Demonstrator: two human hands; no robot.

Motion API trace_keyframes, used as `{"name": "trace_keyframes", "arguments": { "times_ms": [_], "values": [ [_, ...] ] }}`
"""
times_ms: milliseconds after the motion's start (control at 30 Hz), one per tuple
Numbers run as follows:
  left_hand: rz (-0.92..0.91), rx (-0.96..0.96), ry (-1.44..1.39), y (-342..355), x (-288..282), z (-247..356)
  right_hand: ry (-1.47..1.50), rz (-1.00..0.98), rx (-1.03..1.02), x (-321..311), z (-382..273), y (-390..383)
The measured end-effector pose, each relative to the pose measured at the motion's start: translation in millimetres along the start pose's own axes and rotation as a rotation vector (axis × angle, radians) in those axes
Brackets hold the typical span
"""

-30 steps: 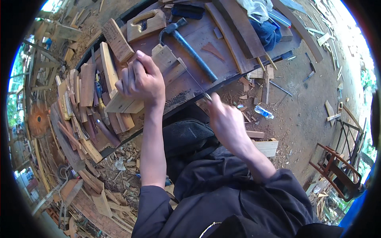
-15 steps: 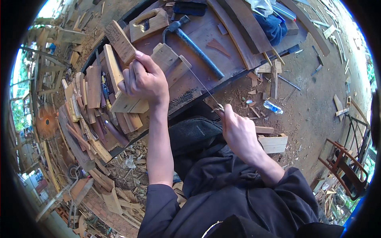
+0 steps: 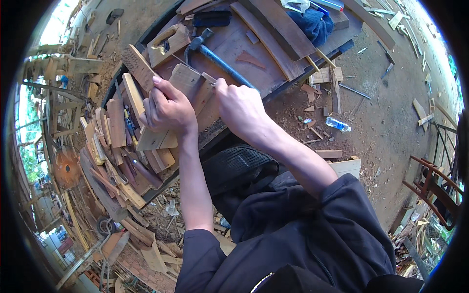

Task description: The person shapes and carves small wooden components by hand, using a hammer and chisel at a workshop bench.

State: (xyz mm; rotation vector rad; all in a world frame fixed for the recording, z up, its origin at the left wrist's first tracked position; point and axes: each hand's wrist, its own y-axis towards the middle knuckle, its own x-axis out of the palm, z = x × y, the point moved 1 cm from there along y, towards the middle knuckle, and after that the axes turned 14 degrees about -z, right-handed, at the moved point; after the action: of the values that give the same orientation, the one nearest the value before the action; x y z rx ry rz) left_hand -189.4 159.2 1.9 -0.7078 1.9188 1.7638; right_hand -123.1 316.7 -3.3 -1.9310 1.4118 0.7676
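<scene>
My right hand [image 3: 240, 106] is closed on the handle end of a thin metal rod tool, most of which is hidden. The fist is close against a pale wooden block [image 3: 185, 79], and a thin length of metal shows beyond the block's far side. My left hand [image 3: 171, 107] is curled over the block's near part, thumb up by the corner of a brown board [image 3: 139, 68]. What its fingers grip, if anything, is hidden. Just beyond the block lies a hammer [image 3: 220, 62] with a blue handle, and beside it a handsaw's wooden handle [image 3: 168, 46].
The workbench [image 3: 276, 90] also bears long brown planks [image 3: 278, 29], a dark blue cloth [image 3: 312, 27] and a black case [image 3: 211, 18]. Many wood offcuts [image 3: 117, 127] are piled at its left. A plastic bottle [image 3: 338, 124] and wood scraps lie on the ground at right.
My right hand has moved up and left, from beyond the bench edge to close beside the block, sliding the thin rod through. My left hand keeps its place on the wood; the view has shifted slightly.
</scene>
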Motion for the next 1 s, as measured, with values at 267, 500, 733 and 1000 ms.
{"name": "trace_keyframes", "arguments": {
  "times_ms": [267,500,733,1000],
  "values": [
    [-0.083,-0.049,-0.012,7,2,-12,-0.028,-0.060,-0.001,0,20,-85],
    [-0.030,-0.031,-0.007,-4,-4,0,-0.041,-0.124,0.009,-11,18,-72],
    [0.001,-0.030,-0.022,0,0,-3,-0.006,0.014,-0.087,7,10,-3],
    [-0.121,-0.110,-0.111,16,19,-17,-0.025,-0.180,0.102,-19,22,-129]
  ]
}}
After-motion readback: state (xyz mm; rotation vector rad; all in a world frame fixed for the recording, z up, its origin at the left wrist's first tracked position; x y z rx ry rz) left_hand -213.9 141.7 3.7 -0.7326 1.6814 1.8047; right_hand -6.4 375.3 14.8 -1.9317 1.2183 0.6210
